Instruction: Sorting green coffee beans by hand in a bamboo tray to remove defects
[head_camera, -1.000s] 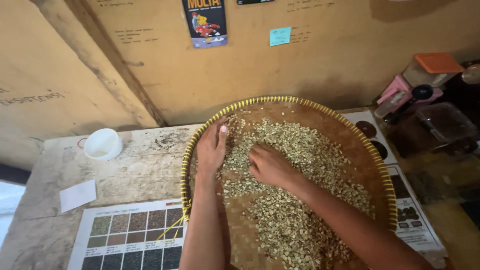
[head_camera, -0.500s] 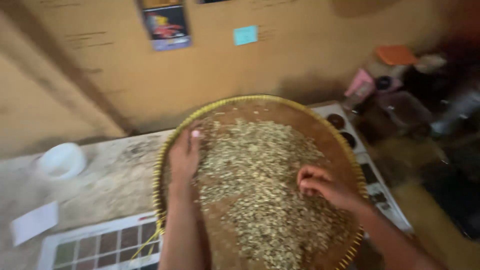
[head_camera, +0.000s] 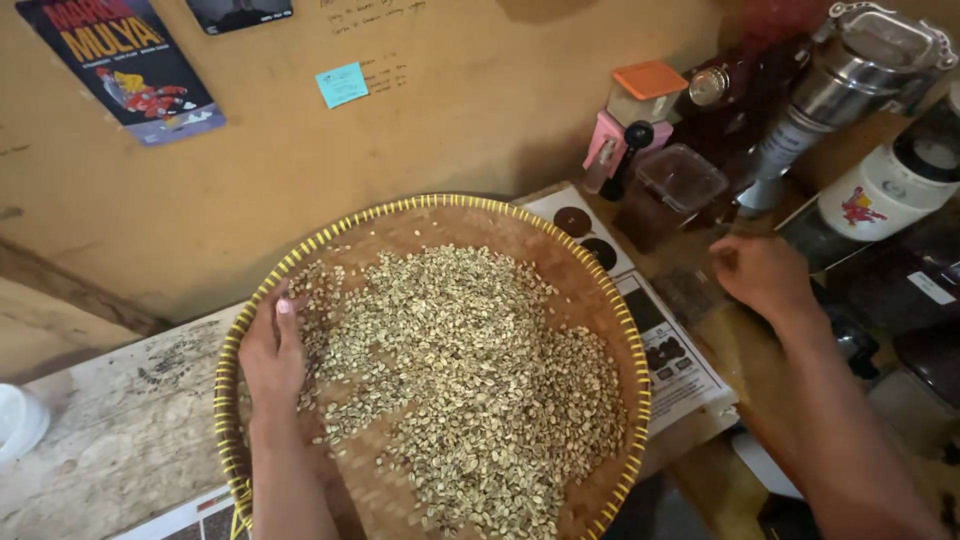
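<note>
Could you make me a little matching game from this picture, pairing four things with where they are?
Things:
1. left hand
2. right hand
3. blue sticky note
4. pale beans

Places:
A. stuck on the tan wall
B. heaped in the woven tray
C. lying on the beans by the tray's left rim
D. raised outside the tray, loosely closed, near the clear plastic container

Pairs: 1-C, 2-D, 3-A, 4-B

Beans (head_camera: 460, 370) lie in the tray (head_camera: 610, 310); a clear box (head_camera: 680, 178), perhaps empty, behind its right.
</note>
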